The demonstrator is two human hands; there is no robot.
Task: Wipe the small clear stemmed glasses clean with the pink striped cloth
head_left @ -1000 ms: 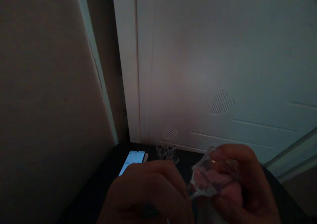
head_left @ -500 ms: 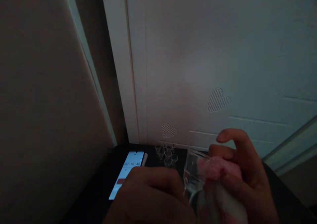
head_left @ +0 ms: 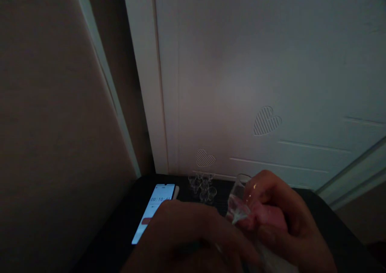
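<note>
A small clear stemmed glass (head_left: 238,192) is tilted between my two hands at the lower middle right. My left hand (head_left: 187,232) is closed at the lower end of the glass, around its stem, with the fingertips partly hidden. My right hand (head_left: 292,212) is closed on a pink and white cloth (head_left: 268,216), which presses against the side of the glass bowl. Its curled fingers lie over the glass near the rim. The white part of the cloth hangs below the right thumb, in dim light.
Several small clear glasses (head_left: 205,187) stand grouped on the dark table (head_left: 120,224), close to a pale panel (head_left: 223,84) with heart patterns. A lit phone (head_left: 155,206) showing a running timer lies at the left, partly behind my left hand. A brown wall (head_left: 54,124) borders the left side.
My right fingers, raised before, have curled down over the glass with the cloth. My left fingers have stretched rightward underneath it. The glass has shifted slightly and tilts differently.
</note>
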